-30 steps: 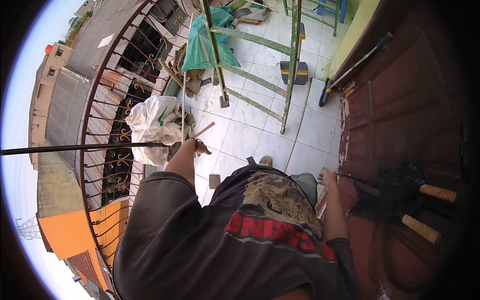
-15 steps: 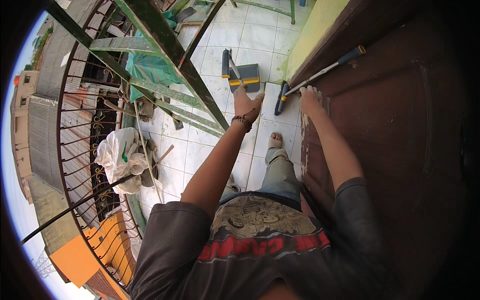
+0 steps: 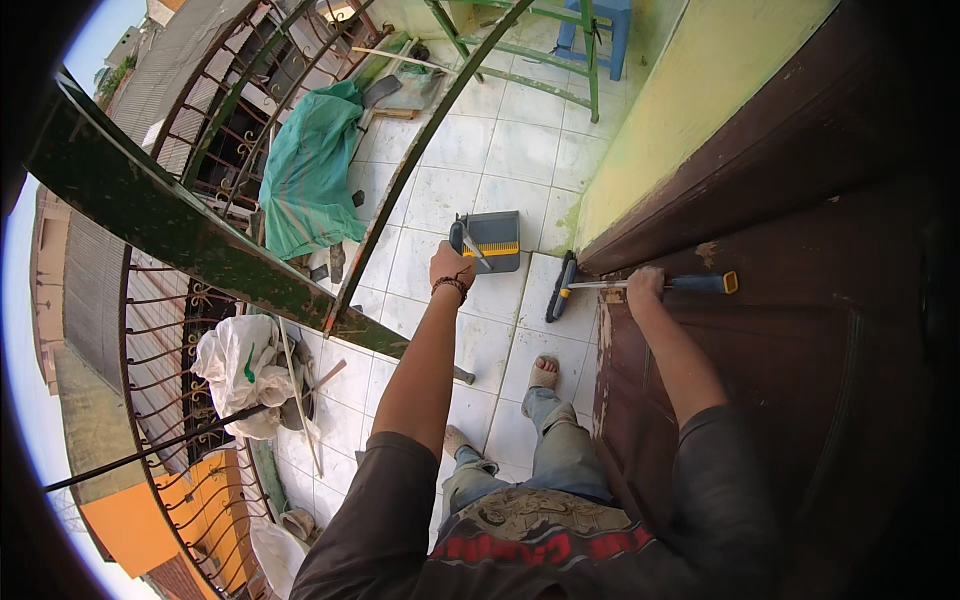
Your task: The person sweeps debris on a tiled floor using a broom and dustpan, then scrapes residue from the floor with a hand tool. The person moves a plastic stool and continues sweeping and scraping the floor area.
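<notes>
My left hand [image 3: 453, 264] is closed at the upright handle of a grey dustpan [image 3: 492, 228], just by its dark grip; the fingertips are partly hidden. The dustpan has a yellow comb edge and stands on the white tiles ahead. On the right, my right hand [image 3: 645, 286] is wrapped around the metal pole of a broom [image 3: 700, 284]. Its dark grip with a yellow end points right, across the brown door. The broom's dark head [image 3: 562, 288] is at the tiles near the door's edge, right of the dustpan.
A green metal frame [image 3: 200, 250] crosses the left side, near my left arm. Beyond it are a green tarp [image 3: 315, 170], a white sack [image 3: 250, 365] and a balcony railing [image 3: 135, 340]. The brown door [image 3: 760, 400] fills the right. A blue stool [image 3: 605, 35] stands far back.
My left hand has gone from open beside the dustpan's pole to closed at its handle. My right hand has closed around the broom pole, whose grip end has swung lower. The view has shifted.
</notes>
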`<state>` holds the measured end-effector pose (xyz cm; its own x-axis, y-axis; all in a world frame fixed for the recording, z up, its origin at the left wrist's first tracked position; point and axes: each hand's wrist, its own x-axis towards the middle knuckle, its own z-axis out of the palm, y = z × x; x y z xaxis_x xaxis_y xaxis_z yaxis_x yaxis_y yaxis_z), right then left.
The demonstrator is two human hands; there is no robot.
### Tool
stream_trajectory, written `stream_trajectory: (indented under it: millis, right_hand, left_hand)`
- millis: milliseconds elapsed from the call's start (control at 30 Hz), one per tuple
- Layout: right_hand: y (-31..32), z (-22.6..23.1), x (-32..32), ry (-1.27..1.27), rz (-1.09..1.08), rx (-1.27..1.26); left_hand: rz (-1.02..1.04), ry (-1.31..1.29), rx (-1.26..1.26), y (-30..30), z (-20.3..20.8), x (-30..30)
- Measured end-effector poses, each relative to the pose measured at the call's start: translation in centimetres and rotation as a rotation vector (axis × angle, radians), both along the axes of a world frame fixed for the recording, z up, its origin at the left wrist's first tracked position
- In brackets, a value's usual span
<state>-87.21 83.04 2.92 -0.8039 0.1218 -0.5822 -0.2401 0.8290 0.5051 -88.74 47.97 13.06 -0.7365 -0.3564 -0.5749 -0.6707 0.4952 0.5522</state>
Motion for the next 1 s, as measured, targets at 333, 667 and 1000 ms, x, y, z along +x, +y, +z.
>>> stream_trajectory:
  millis: [333,667,1000]
  right_hand:
    - [-6.3,-3.4,24.4,-0.199,-0.792,-0.480]
    - [-14.8,1.9,47.9,-0.001,-1.101,-0.474]
    - [-21.3,9.9,61.1,-0.309,-1.064,-0.387]
  left_hand:
    - [-0.229,0.069,0.043,-0.6,1.2,24.8]
    - [-0.695,0.011,0.081,-24.4,6.0,54.8]
    - [-0.317,0.502,0.280,-41.1,9.0,72.9]
